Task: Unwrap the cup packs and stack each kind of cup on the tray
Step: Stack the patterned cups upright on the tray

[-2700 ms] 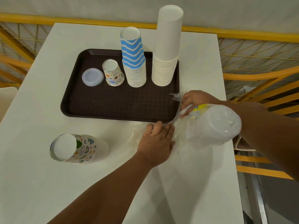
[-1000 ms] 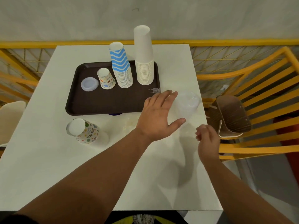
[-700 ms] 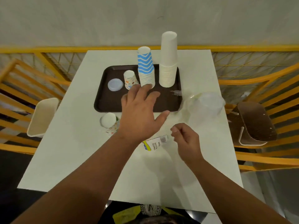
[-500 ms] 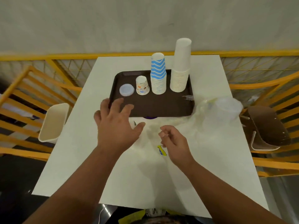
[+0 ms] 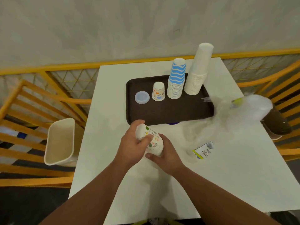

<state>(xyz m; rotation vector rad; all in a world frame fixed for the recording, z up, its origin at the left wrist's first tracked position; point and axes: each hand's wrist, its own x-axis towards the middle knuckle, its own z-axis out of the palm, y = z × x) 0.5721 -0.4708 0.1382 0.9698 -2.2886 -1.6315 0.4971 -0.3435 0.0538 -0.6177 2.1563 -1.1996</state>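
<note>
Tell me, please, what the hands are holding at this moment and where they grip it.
Both hold the patterned cup pack: the left hand grips its far end, the right hand its near end.

Both forearms come in from the bottom edge and converge mid-frame, bare, no sleeves visible. Left hand [image 5: 131, 146] is up front, back of hand toward the camera, fingers [image 5: 138, 123] curled over the far end of the printed cup pack [image 5: 150, 140], thumb wrapped across its near side. Right hand [image 5: 165, 154] sits just behind and right of it, touching the left, cupping the pack's near end from below, thumb lying flat along the lower rim. Wrists roughly straight, both low over the surface [image 5: 227, 176]. Contact with the surface can't be confirmed.
</note>
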